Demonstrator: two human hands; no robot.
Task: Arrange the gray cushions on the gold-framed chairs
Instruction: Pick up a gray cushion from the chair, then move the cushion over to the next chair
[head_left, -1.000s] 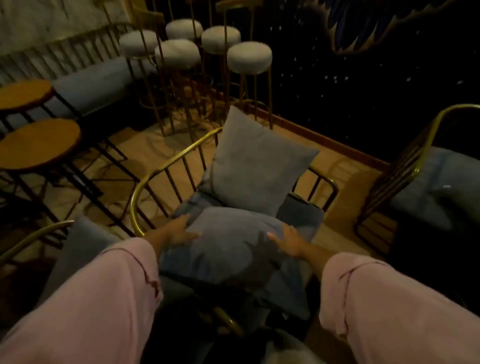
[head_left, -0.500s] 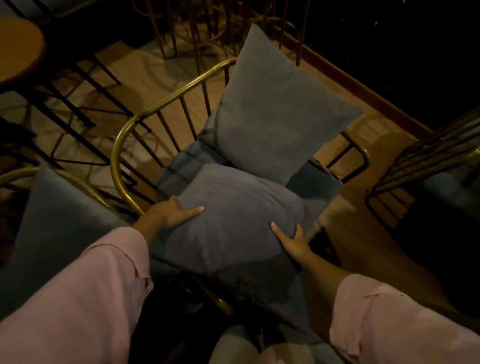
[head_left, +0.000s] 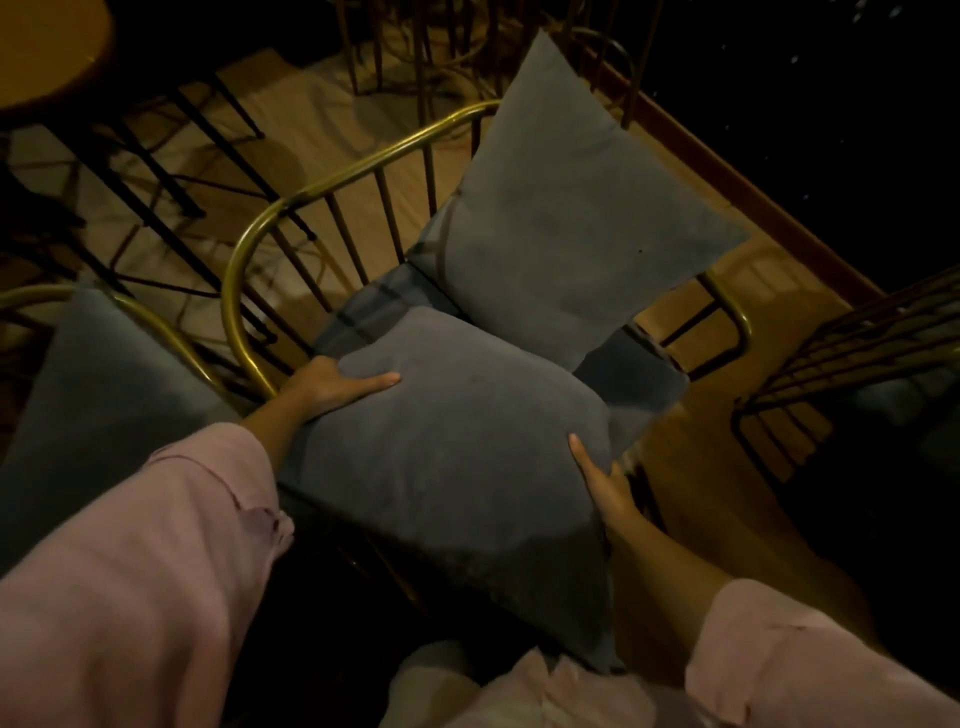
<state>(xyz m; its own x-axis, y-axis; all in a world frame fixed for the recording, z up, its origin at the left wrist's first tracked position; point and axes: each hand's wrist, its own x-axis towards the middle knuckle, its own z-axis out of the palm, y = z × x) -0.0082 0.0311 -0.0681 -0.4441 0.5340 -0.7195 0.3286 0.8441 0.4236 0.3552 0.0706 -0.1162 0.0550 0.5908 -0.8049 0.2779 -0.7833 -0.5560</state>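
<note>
A gray cushion (head_left: 452, 462) lies flat over the front of the gold-framed chair (head_left: 291, 213). My left hand (head_left: 332, 387) grips its left edge with the thumb on top. On the opposite edge, my right hand (head_left: 605, 480) holds it with fingers against the side. A second gray cushion (head_left: 566, 218) stands tilted against the chair's back rail. The chair's gray seat pad (head_left: 628, 376) shows between and beside the two cushions.
Another gold-framed chair with a gray cushion (head_left: 98, 389) is close on the left. A third gold and dark wire chair (head_left: 852, 358) stands at the right. A round wooden stool (head_left: 52, 47) and black metal legs are at upper left. The floor is wood.
The view has tipped further down and closer. Both hands have slid the flat cushion slightly toward me, keeping their grip on its edges.
</note>
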